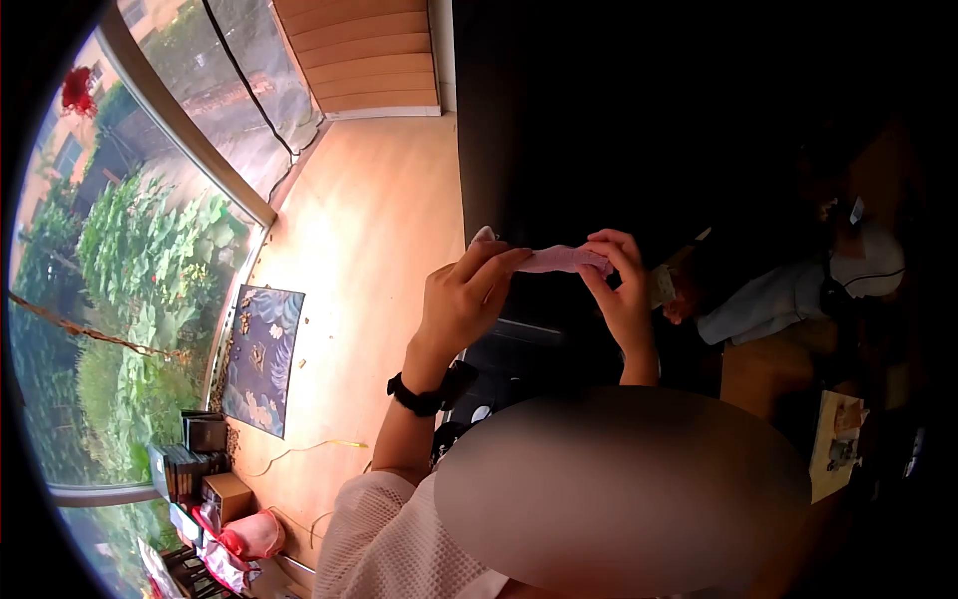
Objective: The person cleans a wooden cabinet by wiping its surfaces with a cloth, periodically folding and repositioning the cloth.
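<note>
A narrow strip of soft pink cloth (554,260) is stretched level between my two hands, above a dark surface. My left hand (465,295), with a black band (414,396) on its wrist, pinches the left end. A whitish tip (484,236) sticks up behind its fingers; I cannot tell whether it belongs to the cloth. The right end is gripped between the thumb and fingers of my right hand (624,280). Part of the cloth is hidden under the fingers of both hands.
Large windows (150,230) line the left side. A patterned mat (264,359) lies on the pale wooden floor (369,250). Boxes (228,494) and a pink bundle (254,536) stand at lower left. Another person in jeans (768,302) is at right, in deep shadow.
</note>
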`<state>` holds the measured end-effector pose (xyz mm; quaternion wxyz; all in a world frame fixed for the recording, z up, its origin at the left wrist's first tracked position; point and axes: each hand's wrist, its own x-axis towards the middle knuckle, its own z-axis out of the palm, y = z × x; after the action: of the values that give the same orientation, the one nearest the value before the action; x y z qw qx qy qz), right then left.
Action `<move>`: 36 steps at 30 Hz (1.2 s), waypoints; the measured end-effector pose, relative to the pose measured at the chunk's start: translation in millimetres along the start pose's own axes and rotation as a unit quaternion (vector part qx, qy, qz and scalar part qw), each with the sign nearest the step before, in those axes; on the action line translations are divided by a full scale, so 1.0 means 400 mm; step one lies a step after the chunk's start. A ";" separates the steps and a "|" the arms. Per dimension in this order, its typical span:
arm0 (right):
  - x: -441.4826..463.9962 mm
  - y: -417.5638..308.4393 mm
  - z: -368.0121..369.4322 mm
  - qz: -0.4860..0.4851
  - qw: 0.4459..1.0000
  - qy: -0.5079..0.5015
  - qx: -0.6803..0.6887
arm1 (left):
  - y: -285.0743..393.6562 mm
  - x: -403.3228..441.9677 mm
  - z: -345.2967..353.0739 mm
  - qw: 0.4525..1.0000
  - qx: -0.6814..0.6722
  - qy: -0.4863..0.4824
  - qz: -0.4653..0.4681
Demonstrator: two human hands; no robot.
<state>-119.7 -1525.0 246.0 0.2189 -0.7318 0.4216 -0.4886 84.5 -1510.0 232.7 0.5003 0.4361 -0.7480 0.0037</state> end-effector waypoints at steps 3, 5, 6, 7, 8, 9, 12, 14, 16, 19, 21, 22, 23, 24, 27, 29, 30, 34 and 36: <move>0.102 0.068 0.000 -0.113 0.987 0.046 -0.109 | -0.058 0.091 0.056 0.999 -0.006 0.032 0.012; 0.170 0.096 -0.001 -0.119 0.977 0.119 -0.130 | -0.101 0.152 0.103 0.997 0.015 0.077 0.002; 0.200 0.115 0.001 -0.123 0.968 0.159 -0.149 | -0.126 0.182 0.130 0.995 0.008 0.101 0.018; 0.236 0.131 -0.001 -0.128 0.957 0.200 -0.168 | -0.137 0.208 0.152 0.995 0.014 0.102 0.011; 0.270 0.138 -0.010 -0.146 0.948 0.199 -0.204 | -0.145 0.240 0.173 0.994 0.019 0.106 0.004; 0.306 0.147 -0.018 -0.174 0.946 0.202 -0.184 | -0.152 0.276 0.189 0.993 0.024 0.113 -0.001; 0.382 0.149 -0.040 -0.238 0.934 0.199 -0.175 | -0.162 0.372 0.201 0.991 0.026 0.130 -0.013; 0.412 0.153 -0.022 -0.301 0.912 0.227 -0.161 | -0.173 0.401 0.206 0.990 0.032 0.137 -0.016; 0.425 0.161 -0.032 -0.387 0.892 0.194 -0.128 | -0.193 0.407 0.215 0.984 0.066 0.161 0.039; 0.433 0.175 -0.029 -0.488 0.863 0.110 -0.075 | -0.231 0.414 0.241 0.968 0.080 0.217 0.093; 0.434 0.187 -0.001 -0.527 0.849 0.017 -0.031 | -0.230 0.418 0.236 0.967 0.066 0.225 0.097; 0.425 0.183 0.033 -0.508 0.860 0.033 -0.040 | -0.231 0.419 0.229 0.969 0.068 0.213 0.101; 0.414 0.179 0.079 -0.488 0.870 0.050 -0.049 | -0.235 0.422 0.221 0.971 0.068 0.201 0.107; 0.400 0.192 0.123 -0.438 0.893 0.096 -0.037 | -0.238 0.422 0.214 0.973 0.068 0.189 0.113; 0.387 0.202 0.220 -0.251 0.930 0.222 -0.150 | -0.252 0.397 0.213 0.975 0.023 0.200 0.095; 0.371 0.240 0.229 -0.241 0.920 0.198 -0.236 | -0.292 0.357 0.252 0.960 0.018 0.257 0.109; 0.368 0.234 0.229 -0.230 0.912 0.193 -0.278 | -0.292 0.349 0.255 0.960 -0.026 0.242 0.137; 0.361 0.248 0.192 -0.214 0.864 0.201 -0.408 | -0.264 0.296 0.276 0.975 -0.063 0.137 0.163; 0.364 0.259 0.157 -0.215 0.825 0.241 -0.464 | -0.263 0.257 0.305 0.990 0.005 0.055 0.133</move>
<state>-80.4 -1708.7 220.7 -0.3654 -0.6778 0.4702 -0.4313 50.3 -1696.0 203.6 0.5337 0.3345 -0.7705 0.0981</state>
